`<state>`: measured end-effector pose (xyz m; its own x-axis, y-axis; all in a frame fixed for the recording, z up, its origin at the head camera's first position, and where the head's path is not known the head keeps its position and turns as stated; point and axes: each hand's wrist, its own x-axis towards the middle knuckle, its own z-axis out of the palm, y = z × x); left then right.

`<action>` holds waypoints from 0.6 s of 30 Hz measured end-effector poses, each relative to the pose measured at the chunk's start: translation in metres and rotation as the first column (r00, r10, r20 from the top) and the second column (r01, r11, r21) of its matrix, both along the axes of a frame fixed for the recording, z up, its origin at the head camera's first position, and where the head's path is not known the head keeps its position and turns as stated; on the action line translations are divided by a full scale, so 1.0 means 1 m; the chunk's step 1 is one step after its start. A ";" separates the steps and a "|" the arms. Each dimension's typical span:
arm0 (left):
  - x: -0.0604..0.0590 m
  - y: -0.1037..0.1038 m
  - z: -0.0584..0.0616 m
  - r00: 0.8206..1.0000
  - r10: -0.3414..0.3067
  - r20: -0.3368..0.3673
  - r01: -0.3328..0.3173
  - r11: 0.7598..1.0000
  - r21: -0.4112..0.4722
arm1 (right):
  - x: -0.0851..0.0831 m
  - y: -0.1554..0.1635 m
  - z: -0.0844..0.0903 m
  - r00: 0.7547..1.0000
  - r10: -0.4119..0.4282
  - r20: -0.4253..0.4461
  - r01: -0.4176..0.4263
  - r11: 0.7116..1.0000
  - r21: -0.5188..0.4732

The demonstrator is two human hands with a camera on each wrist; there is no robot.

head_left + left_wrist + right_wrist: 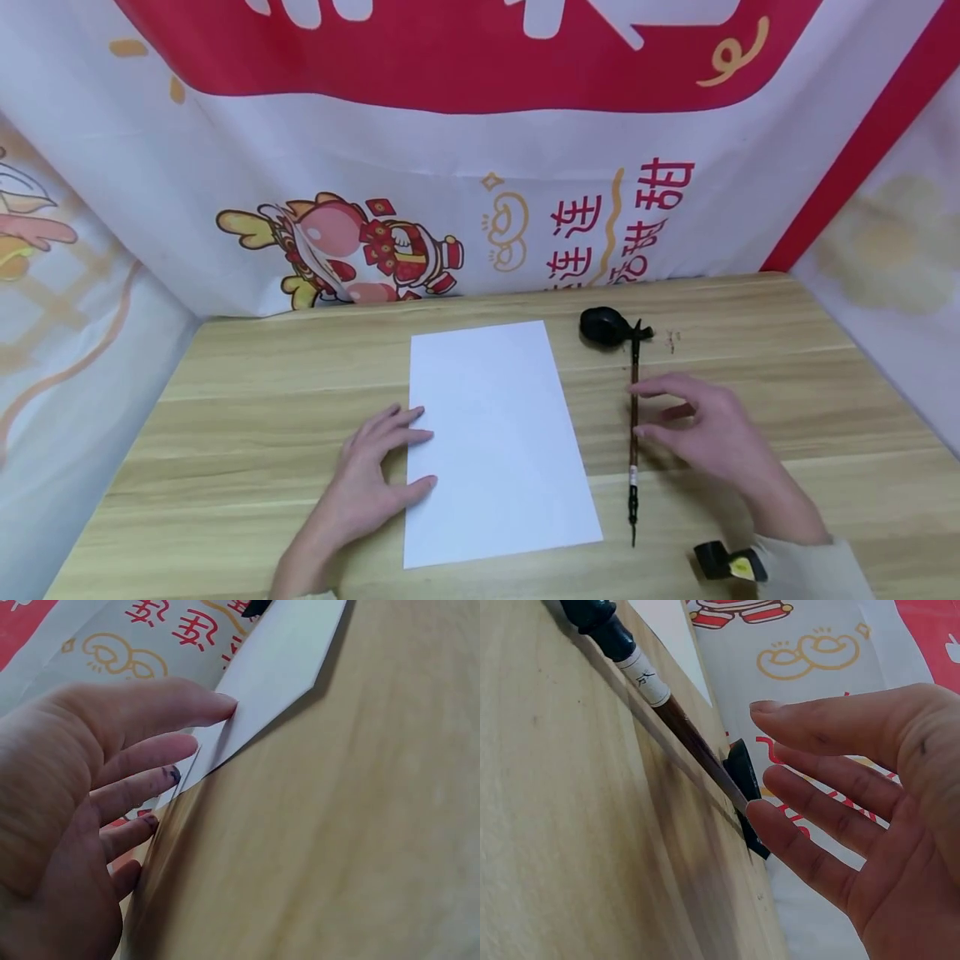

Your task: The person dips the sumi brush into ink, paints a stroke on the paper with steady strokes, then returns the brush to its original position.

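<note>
Lying lengthwise on the wooden table (247, 400), a calligraphy brush (634, 433) rests just right of the white paper sheet (495, 442), its tip propped on a black brush rest (606, 326) beyond the sheet's far right corner. The right hand (701, 429) hovers beside the shaft, right of the sheet, fingers spread and relaxed, gripping nothing; whether a fingertip touches the shaft cannot be told. The left hand (375, 475) lies flat, fingers straight, pressing the sheet's left edge.
</note>
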<state>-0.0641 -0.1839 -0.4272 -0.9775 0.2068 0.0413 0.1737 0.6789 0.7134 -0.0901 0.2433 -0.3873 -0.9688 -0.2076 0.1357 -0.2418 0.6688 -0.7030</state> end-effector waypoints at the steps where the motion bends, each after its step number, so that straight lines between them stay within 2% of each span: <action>1: 0.000 0.000 -0.001 1.000 -0.002 0.000 0.002 1.000 -0.001 | 0.000 0.000 -0.001 1.000 0.000 0.003 0.000 1.000 0.005; 10: -0.002 -0.001 -0.008 0.999 -0.014 -0.039 0.015 1.000 0.025 | -0.002 0.001 -0.007 0.997 0.053 -0.052 -0.054 0.998 -0.018; 18: 0.002 0.000 -0.010 0.999 -0.003 -0.048 0.004 0.999 0.035 | 0.000 0.001 -0.004 0.998 0.062 0.033 -0.061 0.998 -0.018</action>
<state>-0.0618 -0.1840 -0.4369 -0.9735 0.2078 0.0953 0.2105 0.6525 0.7279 -0.0900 0.2442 -0.3913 -0.9584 -0.2647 0.1070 -0.2579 0.6415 -0.7225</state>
